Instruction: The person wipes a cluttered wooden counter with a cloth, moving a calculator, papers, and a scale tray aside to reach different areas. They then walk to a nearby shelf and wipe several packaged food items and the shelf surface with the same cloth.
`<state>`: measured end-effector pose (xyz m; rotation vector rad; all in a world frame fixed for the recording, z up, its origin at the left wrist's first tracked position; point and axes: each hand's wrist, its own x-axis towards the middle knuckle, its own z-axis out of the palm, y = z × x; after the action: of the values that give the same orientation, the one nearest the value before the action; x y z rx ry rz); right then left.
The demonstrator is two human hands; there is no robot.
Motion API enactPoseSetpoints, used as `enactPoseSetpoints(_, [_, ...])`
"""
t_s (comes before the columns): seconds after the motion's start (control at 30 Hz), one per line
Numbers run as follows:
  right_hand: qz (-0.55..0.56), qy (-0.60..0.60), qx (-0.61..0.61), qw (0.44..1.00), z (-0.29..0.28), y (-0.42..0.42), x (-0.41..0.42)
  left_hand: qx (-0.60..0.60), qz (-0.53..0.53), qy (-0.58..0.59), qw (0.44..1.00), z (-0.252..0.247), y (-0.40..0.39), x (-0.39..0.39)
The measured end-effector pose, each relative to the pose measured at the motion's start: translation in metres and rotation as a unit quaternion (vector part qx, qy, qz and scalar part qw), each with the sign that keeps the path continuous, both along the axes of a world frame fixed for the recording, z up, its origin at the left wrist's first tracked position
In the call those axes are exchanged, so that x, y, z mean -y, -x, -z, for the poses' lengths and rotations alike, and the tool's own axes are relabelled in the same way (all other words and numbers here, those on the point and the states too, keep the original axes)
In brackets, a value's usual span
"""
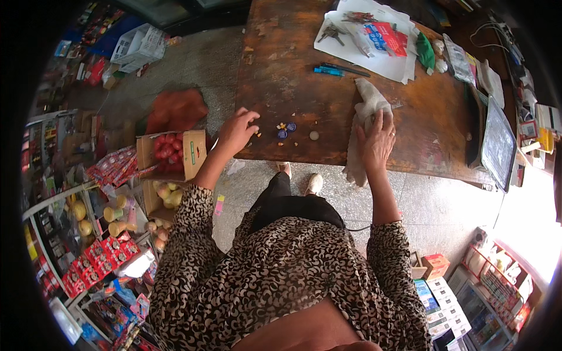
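Note:
My left hand [237, 134] is at the left edge of the worn wooden table [281, 83], fingers bent and apart, with no held thing visible. Beside its fingertips lie small yellow pieces [258, 134], perhaps corn kernels. More of them surround two blue-purple bottle caps [290, 127]. Farther right is a small pale round disc [314, 135]. A crumpled light grey cloth [371, 98] lies under my right hand [378, 140], thumb on one side and fingers on the other. One end of the cloth hangs over the table's near edge.
Pens [329, 70] and a white paper sheet [327, 44] with keys [332, 33] and packets lie toward the far side. A dark-framed panel [498, 145] stands at the right end. Left of the table are a cardboard box [194, 153] of red-wrapped items and stocked shelves [61, 197].

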<state>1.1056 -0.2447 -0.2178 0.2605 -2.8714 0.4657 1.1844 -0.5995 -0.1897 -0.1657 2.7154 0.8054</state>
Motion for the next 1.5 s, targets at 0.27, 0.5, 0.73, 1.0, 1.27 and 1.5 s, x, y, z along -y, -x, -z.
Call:
enactPoseSetpoints(0.27, [-0.305,0.072,0.166,0.935,0.007,-0.016,0.114,-0.025,-0.044,0.104,0.993,0.011,-0.029,-0.021])
enactPoseSetpoints(0.5, [-0.407,0.049,0.190,0.892,0.026,0.000,0.126,-0.061,-0.053,0.041,0.996,0.049,-0.041,-0.011])
enactPoseSetpoints(0.73, [-0.302,0.059,0.210,0.928,0.003,-0.003,0.084,-0.112,-0.027,0.041,0.992,0.022,-0.031,-0.072])
enactPoseSetpoints(1.0, [-0.344,0.026,0.166,0.924,0.040,-0.031,0.080,-0.097,-0.009,0.040,0.994,0.052,-0.023,-0.088])
enactPoseSetpoints(1.27, [-0.270,0.244,0.206,0.908,0.006,-0.026,0.060,-0.088,-0.031,0.025,0.995,0.051,-0.037,-0.097])
enactPoseSetpoints(1.5, [-0.407,0.032,0.378,0.831,-0.034,-0.044,-0.013,-0.120,-0.100,0.012,0.988,0.051,-0.032,-0.088])
